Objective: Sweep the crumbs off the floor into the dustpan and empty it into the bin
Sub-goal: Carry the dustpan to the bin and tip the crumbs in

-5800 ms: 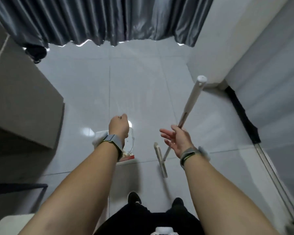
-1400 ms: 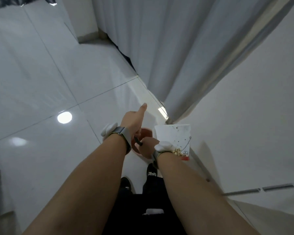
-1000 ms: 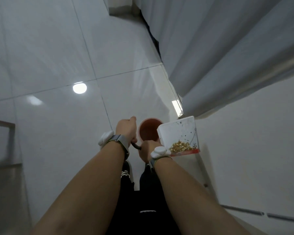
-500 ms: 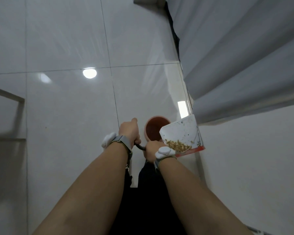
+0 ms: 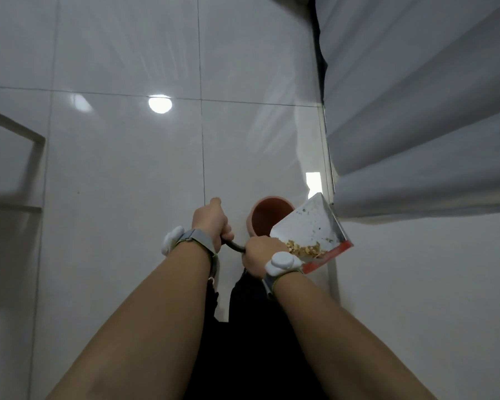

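A white dustpan (image 5: 312, 223) with a red edge is held tilted in the air, its pale far corner overlapping the rim of a round terracotta bin (image 5: 264, 216) on the floor. A heap of tan crumbs (image 5: 303, 250) lies against the red edge, on the low side near my wrist. My right hand (image 5: 259, 252) is closed on the dark handle (image 5: 236, 246) right at the pan. My left hand (image 5: 212, 222) grips the other end of that handle, to the left of the bin. The inside of the bin looks dark; its contents are not visible.
Glossy white floor tiles (image 5: 122, 168) spread to the left and ahead. A grey curtain (image 5: 416, 116) hangs at the right above a floor track (image 5: 328, 157), with a white wall (image 5: 430, 298) below it. A furniture edge (image 5: 15, 157) shows at far left. My dark-trousered legs (image 5: 257, 342) stand below.
I turned from the open floor to the bin by the curtain, leaving the broom behind. Over the last second the dustpan rotated slightly over the bin's rim; the crumbs stayed at the red edge.
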`<state>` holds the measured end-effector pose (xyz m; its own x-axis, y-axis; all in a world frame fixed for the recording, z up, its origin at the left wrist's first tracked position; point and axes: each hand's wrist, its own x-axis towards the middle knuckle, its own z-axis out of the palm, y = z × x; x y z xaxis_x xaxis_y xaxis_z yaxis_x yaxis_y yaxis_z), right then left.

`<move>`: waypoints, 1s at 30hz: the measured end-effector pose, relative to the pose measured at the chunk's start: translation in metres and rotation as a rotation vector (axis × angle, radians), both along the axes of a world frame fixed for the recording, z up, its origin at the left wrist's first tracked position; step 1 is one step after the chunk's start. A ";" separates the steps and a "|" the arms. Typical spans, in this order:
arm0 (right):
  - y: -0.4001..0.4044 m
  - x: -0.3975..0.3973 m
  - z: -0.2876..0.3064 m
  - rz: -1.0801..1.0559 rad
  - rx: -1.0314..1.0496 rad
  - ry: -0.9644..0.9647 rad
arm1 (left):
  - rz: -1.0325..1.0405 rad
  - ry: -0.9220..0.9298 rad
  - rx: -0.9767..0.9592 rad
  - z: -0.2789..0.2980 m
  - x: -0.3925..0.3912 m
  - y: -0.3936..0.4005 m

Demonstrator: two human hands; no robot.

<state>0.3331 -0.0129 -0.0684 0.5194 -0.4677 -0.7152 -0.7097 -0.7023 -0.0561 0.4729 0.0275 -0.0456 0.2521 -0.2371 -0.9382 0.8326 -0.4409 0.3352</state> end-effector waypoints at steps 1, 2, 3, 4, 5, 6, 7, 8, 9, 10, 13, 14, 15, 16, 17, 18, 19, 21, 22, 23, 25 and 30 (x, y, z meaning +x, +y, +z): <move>-0.001 0.002 0.001 -0.001 -0.019 -0.004 | 0.006 0.008 0.004 0.000 0.002 -0.001; 0.001 0.003 0.002 -0.002 -0.011 0.006 | -0.001 0.010 0.018 0.000 0.002 0.000; -0.003 0.003 0.001 -0.013 0.006 0.019 | -0.026 -0.004 0.029 0.001 0.001 -0.005; -0.002 0.002 0.000 -0.025 0.029 0.038 | -0.051 -0.021 0.048 0.001 -0.002 -0.006; -0.003 0.003 -0.002 -0.032 0.027 0.040 | -0.070 -0.033 0.058 -0.001 -0.002 -0.008; -0.004 0.003 -0.001 -0.038 0.019 0.029 | -0.072 -0.037 0.060 -0.003 -0.002 -0.010; -0.006 0.004 -0.001 -0.028 0.012 0.023 | -0.049 -0.024 0.060 -0.006 -0.002 -0.011; -0.007 0.004 -0.001 -0.014 0.009 0.029 | -0.008 0.003 0.056 -0.009 -0.003 -0.008; -0.010 0.006 -0.001 -0.006 0.004 0.030 | 0.027 0.023 0.042 -0.010 -0.001 -0.007; -0.012 0.008 0.001 -0.003 0.001 0.025 | 0.063 0.041 0.031 -0.010 0.001 -0.006; -0.015 0.011 0.000 0.036 -0.025 0.002 | 0.142 0.122 -0.003 -0.013 0.007 -0.003; -0.016 0.010 0.000 0.042 -0.024 0.012 | 0.137 0.158 -0.016 -0.011 0.006 -0.003; -0.016 0.008 0.000 0.037 -0.012 0.035 | 0.122 0.181 -0.026 -0.009 0.004 -0.003; -0.017 0.006 0.001 0.019 0.007 0.065 | 0.100 0.184 -0.026 -0.008 0.000 -0.005; -0.020 0.006 0.002 0.006 0.017 0.078 | 0.083 0.163 -0.016 -0.006 -0.002 -0.008; -0.022 0.006 0.002 -0.007 0.019 0.083 | 0.067 0.139 -0.007 -0.005 -0.003 -0.010; -0.025 0.008 0.004 -0.010 0.009 0.079 | 0.061 0.126 -0.011 -0.004 -0.002 -0.014; -0.028 0.012 0.008 0.000 -0.011 0.076 | 0.086 0.142 -0.016 -0.002 0.002 -0.018; -0.028 0.013 0.009 0.002 -0.019 0.062 | 0.106 0.150 -0.020 -0.001 0.006 -0.017; -0.028 0.014 0.009 0.008 -0.033 0.032 | 0.130 0.155 -0.031 -0.002 0.010 -0.017; -0.028 0.013 0.009 0.014 -0.081 -0.011 | 0.160 0.199 -0.067 0.000 0.015 -0.013; -0.022 0.004 0.004 -0.048 -0.051 0.075 | 0.098 0.241 -0.089 0.001 0.001 -0.005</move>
